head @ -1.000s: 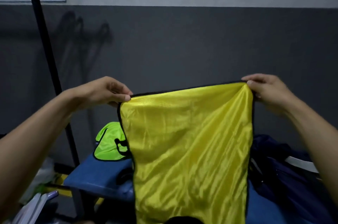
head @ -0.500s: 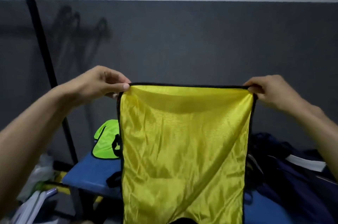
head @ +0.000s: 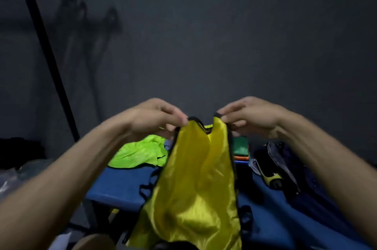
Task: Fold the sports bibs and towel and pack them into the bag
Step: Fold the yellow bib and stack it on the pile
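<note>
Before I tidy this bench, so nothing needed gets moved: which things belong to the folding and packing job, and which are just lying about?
Job: yellow bib, pinched by left hand and right hand; green bib; dark bag; folded green and orange cloth.

Lying about: black pole; blue bench.

Two bare forearms reach in from the lower corners, with no sleeve, watch, ring or glove showing on either, ending in the bare left hand (head: 155,119) and right hand (head: 251,117).
</note>
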Motion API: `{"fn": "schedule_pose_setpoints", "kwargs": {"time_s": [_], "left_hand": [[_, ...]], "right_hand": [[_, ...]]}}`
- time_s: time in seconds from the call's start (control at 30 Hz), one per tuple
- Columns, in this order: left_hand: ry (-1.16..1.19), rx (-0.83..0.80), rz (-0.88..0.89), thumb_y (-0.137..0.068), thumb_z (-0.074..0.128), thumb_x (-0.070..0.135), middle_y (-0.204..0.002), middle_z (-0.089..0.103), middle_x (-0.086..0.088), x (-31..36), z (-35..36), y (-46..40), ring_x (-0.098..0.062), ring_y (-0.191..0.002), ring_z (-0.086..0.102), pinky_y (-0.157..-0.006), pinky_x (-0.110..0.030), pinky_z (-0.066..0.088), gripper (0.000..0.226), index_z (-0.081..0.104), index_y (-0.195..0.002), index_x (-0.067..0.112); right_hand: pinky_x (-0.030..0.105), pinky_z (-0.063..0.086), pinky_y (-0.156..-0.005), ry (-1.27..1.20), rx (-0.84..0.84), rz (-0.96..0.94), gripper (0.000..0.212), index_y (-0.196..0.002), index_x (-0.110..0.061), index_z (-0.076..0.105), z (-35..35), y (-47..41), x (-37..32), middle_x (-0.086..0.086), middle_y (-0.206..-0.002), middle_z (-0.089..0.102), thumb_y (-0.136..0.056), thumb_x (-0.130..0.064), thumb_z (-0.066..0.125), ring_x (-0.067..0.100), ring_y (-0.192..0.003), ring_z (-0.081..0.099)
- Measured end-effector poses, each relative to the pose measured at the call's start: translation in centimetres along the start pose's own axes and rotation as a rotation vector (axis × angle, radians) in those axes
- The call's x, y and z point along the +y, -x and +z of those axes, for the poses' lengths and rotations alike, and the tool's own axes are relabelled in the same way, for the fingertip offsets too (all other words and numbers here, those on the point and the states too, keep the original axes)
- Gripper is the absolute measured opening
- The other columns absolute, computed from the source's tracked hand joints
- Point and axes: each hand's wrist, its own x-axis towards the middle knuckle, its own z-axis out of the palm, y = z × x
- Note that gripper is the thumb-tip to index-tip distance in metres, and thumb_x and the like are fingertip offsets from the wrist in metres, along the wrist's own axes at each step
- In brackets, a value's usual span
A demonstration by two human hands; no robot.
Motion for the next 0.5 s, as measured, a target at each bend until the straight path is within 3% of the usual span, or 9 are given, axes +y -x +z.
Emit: {"fn": "schedule_pose_setpoints", "kwargs": {"time_s": [0.13, 0.27, 0.5], "left_hand": [[0.184, 0.126, 0.018, -0.089, 0.071, 0.002, -0.081, 0.073, -0.015, 0.5, 3.4, -0.5, -0.015, -0.062, 0.067, -0.060, -0.025, 0.056, 0.004, 0.074, -0.092, 0.002], [0.240, 0.247, 0.020, -0.089, 0.071, -0.001, -0.078, 0.073, -0.019, 0.3, 3.5, -0.4, -0.017, -0.058, 0.068, -0.060, -0.028, 0.060, 0.013, 0.071, -0.100, -0.006], [0.242, 0.257, 0.021, -0.091, 0.067, -0.002, -0.074, 0.072, -0.019, 0.8, 4.4, -0.3, -0.018, -0.054, 0.069, -0.058, -0.028, 0.061, 0.013, 0.068, -0.102, -0.009]], "right_hand": [[0.033, 0.062, -0.061, 0.037, 0.182, -0.116, 0.034, -0.117, -0.004, 0.063, 5.1, -0.1, -0.8, 0.017, -0.088, 0.070, -0.086, 0.002, 0.075, 0.024, -0.073, 0.067], [0.031, 0.057, -0.055, -0.028, 0.278, -0.179, 0.039, -0.117, -0.004, 0.062, 5.9, 0.1, -0.6, 0.016, -0.084, 0.073, -0.082, 0.003, 0.078, 0.022, -0.065, 0.070], [0.038, 0.062, -0.063, -0.010, 0.330, -0.242, 0.034, -0.111, -0.004, 0.064, 7.2, 0.7, -1.2, 0.016, -0.081, 0.074, -0.081, 0.002, 0.079, 0.029, -0.070, 0.076]]}}
